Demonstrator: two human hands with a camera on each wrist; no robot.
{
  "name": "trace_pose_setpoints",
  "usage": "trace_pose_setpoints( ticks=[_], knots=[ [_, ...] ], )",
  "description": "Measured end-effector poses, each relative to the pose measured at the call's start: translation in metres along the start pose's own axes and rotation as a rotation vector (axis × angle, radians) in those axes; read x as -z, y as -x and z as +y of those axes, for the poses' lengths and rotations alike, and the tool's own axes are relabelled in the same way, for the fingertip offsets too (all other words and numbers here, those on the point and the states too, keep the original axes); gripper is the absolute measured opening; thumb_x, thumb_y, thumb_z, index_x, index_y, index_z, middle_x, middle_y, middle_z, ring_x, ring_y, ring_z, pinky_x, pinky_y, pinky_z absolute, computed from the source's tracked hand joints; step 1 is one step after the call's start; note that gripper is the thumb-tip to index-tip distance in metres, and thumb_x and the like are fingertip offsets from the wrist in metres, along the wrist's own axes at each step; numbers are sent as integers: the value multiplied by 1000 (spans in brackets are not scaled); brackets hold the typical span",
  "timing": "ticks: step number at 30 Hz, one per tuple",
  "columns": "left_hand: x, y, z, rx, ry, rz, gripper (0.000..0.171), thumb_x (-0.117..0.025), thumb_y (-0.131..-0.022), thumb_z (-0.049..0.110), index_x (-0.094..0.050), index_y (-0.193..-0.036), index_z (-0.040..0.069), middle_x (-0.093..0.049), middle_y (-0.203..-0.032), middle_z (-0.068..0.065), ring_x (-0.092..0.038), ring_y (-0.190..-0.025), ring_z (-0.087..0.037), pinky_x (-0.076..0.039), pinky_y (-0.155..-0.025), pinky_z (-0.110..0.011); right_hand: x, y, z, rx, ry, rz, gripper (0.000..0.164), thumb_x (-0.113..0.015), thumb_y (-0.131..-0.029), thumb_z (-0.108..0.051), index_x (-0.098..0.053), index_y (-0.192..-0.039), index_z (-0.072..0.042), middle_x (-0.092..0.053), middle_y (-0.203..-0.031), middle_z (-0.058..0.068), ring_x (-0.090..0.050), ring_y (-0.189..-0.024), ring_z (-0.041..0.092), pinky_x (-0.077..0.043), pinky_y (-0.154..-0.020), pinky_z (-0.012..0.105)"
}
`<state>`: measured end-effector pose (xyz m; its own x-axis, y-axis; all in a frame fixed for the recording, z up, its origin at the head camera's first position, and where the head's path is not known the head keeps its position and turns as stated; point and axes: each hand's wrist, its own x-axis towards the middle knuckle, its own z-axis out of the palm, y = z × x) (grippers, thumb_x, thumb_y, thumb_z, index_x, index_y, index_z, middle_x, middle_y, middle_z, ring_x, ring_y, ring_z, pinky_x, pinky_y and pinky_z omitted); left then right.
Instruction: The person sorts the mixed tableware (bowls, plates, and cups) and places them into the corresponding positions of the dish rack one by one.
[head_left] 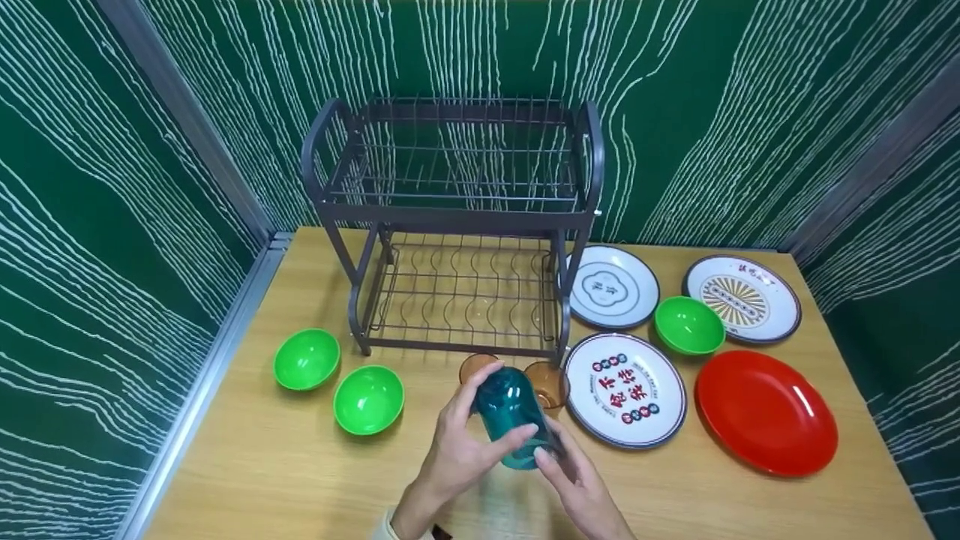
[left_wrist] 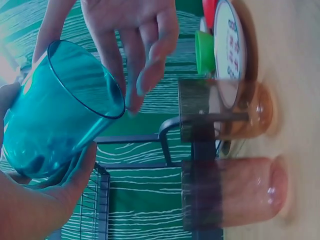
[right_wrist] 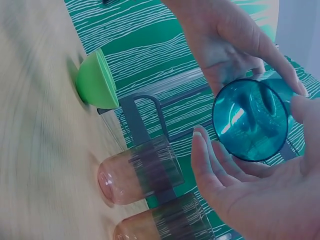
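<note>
Holding one teal cup (head_left: pixel 512 416) near two tumblers (head_left: pixel 553 390)

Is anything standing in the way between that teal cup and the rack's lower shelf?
Yes: two amber cups stand side by side on the table just in front of the lower shelf, beyond the teal cup in the left hand. They would probably block a low, straight path; going over them looks possible.

Right of the two-tier dish rack (head_left: pixel 461 219), a green bowl (head_left: pixel 689 325) hides part of the far plate's (head_left: pixel 742 298) rim; tiny lettering on the nearest white plate (head_left: pixel 626 390) is unreadable. Before the rack, a teal tumbler (head_left: pixel 511 409) and the left grip (head_left: pixel 459 454) partly cover two amber glasses (head_left: pixel 551 385).
</note>
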<state>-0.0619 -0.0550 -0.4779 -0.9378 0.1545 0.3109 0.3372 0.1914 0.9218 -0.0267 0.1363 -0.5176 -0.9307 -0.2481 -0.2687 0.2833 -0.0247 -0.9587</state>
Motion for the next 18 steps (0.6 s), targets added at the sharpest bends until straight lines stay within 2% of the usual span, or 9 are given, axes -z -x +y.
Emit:
trace_pose_setpoints(
  ticks=[3, 6, 11, 15, 18],
  knots=[
    [5, -10, -1, -46, -33, 27, 77, -85, -85, 36, -46, -151, 27, -54, -148, 0, -57, -126, -25, -52, -100, -50, 0, 0, 6, 92, 0, -20, 63, -58, -106, -23, -29, -157, 0, -44, -150, 26, -52, -133, 35, -48, -109, 37],
    [14, -21, -3, -63, -85, 76, 81, -85, -84, 36, -44, -152, 18, -51, -151, -6, -54, -130, -30, -49, -104, -53, 1, -1, 13, 180, 31, -30, 53, -62, -103, -13, -39, -149, 2, -52, -139, 25, -59, -123, 31, -50, -104, 30],
    [33, -42, -8, -74, -146, 171, 89, -87, -82, 35, -42, -152, 4, -51, -150, -17, -55, -131, -36, -48, -106, -54, 4, -1, 23, 249, 91, -4, 38, -66, -100, -8, -55, -135, 2, -60, -130, 19, -63, -116, 28, -52, -99, 29],
    [49, -62, -13, -111, -172, 229, 88, -89, -81, 32, -42, -150, 3, -50, -150, -19, -55, -131, -36, -47, -108, -54, 9, -1, 29, 277, 137, 31, 29, -68, -98, -6, -62, -125, 2, -66, -118, 15, -65, -110, 31, -53, -97, 27],
    [56, -74, -16, -112, -179, 248, 85, -89, -82, 30, -44, -150, 6, -51, -149, -18, -55, -130, -35, -46, -108, -54, 14, -1, 36, 298, 172, 58, 23, -70, -97, -5, -64, -118, 1, -68, -113, 19, -67, -106, 32, -54, -95, 27]
  ],
)
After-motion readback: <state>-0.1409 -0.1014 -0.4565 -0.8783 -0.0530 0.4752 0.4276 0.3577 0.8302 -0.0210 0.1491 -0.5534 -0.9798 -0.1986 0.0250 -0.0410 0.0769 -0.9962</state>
